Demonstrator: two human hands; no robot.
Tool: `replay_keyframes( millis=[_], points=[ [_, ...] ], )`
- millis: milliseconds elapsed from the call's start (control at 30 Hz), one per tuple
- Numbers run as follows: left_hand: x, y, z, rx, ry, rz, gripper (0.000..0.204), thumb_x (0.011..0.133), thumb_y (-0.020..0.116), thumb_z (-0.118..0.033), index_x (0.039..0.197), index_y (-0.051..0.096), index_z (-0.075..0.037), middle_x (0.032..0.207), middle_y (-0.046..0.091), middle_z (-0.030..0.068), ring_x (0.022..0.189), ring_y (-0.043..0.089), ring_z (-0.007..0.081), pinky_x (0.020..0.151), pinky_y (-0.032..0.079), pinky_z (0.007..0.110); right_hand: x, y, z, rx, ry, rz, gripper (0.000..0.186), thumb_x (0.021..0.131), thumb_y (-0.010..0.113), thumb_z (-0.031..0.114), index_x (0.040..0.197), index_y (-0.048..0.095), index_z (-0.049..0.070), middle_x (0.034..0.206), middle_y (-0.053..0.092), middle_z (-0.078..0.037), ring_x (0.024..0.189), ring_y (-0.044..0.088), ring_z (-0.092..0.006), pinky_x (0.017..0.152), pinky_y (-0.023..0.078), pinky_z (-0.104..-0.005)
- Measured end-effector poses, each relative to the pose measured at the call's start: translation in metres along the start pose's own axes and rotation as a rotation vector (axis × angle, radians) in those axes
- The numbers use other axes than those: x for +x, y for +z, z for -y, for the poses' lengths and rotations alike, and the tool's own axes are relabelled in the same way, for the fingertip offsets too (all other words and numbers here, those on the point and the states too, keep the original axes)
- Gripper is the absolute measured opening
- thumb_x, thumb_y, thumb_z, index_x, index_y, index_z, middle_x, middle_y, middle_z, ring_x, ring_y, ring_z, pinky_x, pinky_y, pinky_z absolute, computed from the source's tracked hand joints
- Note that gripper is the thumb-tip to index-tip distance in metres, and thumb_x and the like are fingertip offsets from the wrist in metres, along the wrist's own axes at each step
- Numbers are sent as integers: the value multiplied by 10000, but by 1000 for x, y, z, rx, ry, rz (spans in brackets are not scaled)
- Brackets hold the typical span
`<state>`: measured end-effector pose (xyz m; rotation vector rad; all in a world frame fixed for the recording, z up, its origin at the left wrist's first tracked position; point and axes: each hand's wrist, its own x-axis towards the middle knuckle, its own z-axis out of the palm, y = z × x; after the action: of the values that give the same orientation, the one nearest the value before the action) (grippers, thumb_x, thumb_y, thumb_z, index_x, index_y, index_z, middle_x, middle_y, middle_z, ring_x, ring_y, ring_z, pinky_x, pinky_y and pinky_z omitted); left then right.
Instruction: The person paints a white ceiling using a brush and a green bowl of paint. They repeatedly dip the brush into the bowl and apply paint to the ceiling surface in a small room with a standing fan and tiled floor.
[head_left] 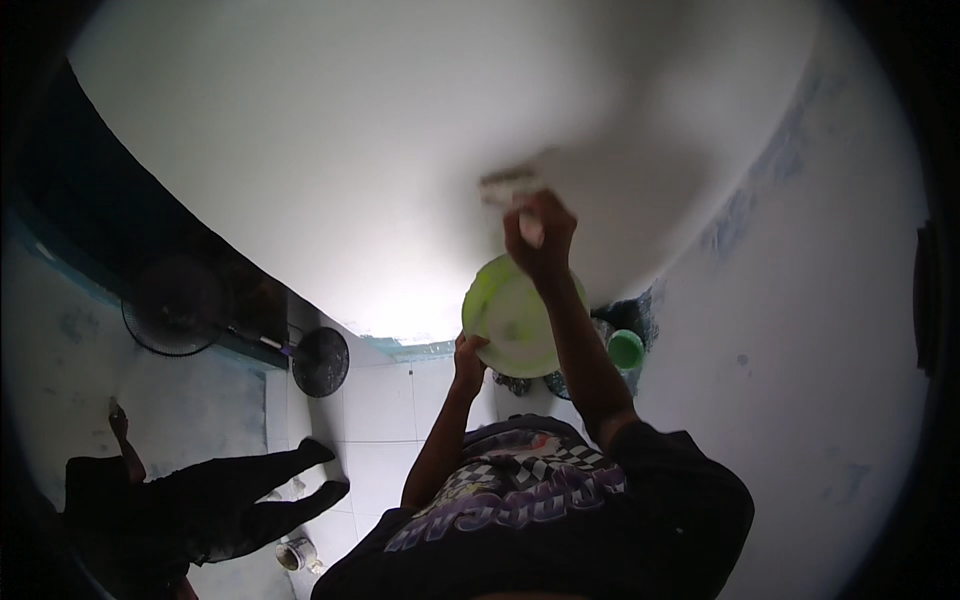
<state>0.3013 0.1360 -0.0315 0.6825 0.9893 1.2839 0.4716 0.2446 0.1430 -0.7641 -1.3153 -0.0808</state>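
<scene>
My left hand [470, 368] grips the near left rim of a round, light green basin [500, 315], thumb over the edge. A whitish layer covers the inside of the basin. Above it, my right hand [542, 235] is closed round the pale handle of a wide brush [510, 186]. Motion blurs the brush head, so I cannot make out its bristles clearly. It is at or close to the large white wall [350, 150], where my arm casts a shadow. My right forearm crosses in front of the basin's right side.
A black stand fan [320, 362] and a larger fan [175, 305] are at the left. Another person [190, 500] in dark clothes stands at lower left, near a paint-stained bucket [292, 554]. A green container [626, 349] sits below the right wall [780, 400]. Pale tiles [380, 405] cover the floor.
</scene>
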Motion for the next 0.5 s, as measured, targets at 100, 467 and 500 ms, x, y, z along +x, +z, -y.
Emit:
replay_keyframes(
  millis=[100,467,500],
  points=[
    [-13,10,-6,-14,28,-13,457,739,493,-97,1175,488,41,1079,570,147,996,583,254,858,497,363,79,2,38,209,-235,-278,147,655,635,-66,770,572,0,820,628,-138,685,631,-249,615,513,-311],
    [0,3,14,-87,62,-148,473,733,496,-87,1189,471,37,1102,562,150,1045,565,275,946,444,392,-36,18,-17,75,-45,-12,134,681,606,-29,804,575,15,794,610,-164,699,631,-310,613,522,-350],
    [-2,1,17,-76,50,-140,480,732,499,-92,1194,473,36,1106,564,151,1032,573,277,922,461,392,-39,19,-22,91,-30,3,130,682,609,-26,800,577,18,788,613,-161,698,632,-309,612,522,-349]
  ],
)
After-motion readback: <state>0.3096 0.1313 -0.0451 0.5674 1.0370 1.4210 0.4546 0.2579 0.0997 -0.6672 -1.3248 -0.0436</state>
